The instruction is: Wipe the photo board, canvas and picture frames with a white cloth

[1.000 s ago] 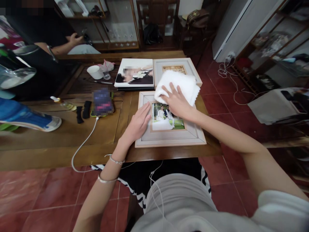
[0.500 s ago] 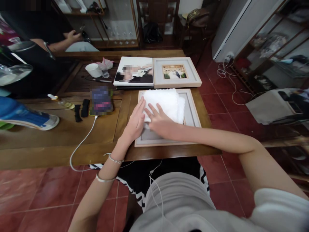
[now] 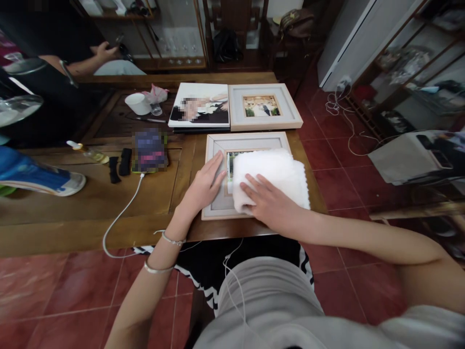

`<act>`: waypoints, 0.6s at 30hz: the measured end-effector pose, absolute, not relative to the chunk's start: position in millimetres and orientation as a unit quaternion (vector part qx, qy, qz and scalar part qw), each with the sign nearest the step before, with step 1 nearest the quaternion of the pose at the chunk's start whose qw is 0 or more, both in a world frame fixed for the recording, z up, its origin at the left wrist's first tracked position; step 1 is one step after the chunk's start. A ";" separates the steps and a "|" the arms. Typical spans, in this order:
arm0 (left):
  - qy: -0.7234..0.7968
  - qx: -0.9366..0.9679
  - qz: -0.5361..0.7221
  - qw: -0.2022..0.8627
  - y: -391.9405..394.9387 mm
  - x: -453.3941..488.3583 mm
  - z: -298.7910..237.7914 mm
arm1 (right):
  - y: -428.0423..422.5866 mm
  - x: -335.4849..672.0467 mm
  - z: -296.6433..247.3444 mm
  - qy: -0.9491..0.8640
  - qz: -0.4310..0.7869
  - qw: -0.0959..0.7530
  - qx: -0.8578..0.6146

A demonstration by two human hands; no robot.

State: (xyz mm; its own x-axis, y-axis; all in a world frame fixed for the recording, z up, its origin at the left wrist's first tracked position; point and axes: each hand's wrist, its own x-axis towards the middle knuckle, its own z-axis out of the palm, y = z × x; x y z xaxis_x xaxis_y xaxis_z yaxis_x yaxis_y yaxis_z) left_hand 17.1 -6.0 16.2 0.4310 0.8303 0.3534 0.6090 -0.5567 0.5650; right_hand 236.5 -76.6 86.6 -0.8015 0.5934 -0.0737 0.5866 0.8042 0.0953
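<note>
A light wooden picture frame (image 3: pixel 208 174) lies flat near the table's front edge, a photo partly showing inside its wide pale mat. On its left side rests my left hand (image 3: pixel 205 184), fingers stretched out and flat, thumb apart. Spread over the right part of the frame is a white fluffy cloth (image 3: pixel 271 165), which covers much of the photo and reaches past the frame's right edge. My right hand (image 3: pixel 271 203) lies on the cloth with its fingers spread, pressing it against the frame.
Behind lie a second framed photo (image 3: pixel 292 106) and a white photo panel (image 3: pixel 210 92). Leftward are a phone (image 3: pixel 149 150) on a white cable, a dropper bottle (image 3: pixel 89 152), a white cup (image 3: pixel 138 103) and a blue bottle (image 3: pixel 32 169). Another person's hand (image 3: pixel 105 52) is at the far left.
My right hand has slid right and toward me with the cloth, uncovering the left part of the photo. My left hand stays on the frame's left side.
</note>
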 end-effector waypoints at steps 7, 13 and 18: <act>0.430 0.856 0.245 0.149 -5.3 18.1 14.0 | -87.1 297.2 108.0 0.912 0.022 0.102 0.397; 0.425 0.864 0.239 0.126 -5.3 18.2 11.1 | -33.3 322.8 125.7 0.860 -0.015 -0.020 0.510; 0.432 0.858 0.243 0.135 -5.2 17.0 8.6 | 37.6 295.4 114.9 0.837 0.114 -0.163 0.510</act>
State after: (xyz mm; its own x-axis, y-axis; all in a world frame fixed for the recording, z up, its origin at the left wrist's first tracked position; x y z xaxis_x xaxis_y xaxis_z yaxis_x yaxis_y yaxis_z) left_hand 17.0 -5.2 8.6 0.5090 0.8061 0.3017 0.6750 -0.5914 0.4412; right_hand 295.4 37.6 114.9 -0.4266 0.8165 0.3890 0.8907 0.4539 0.0240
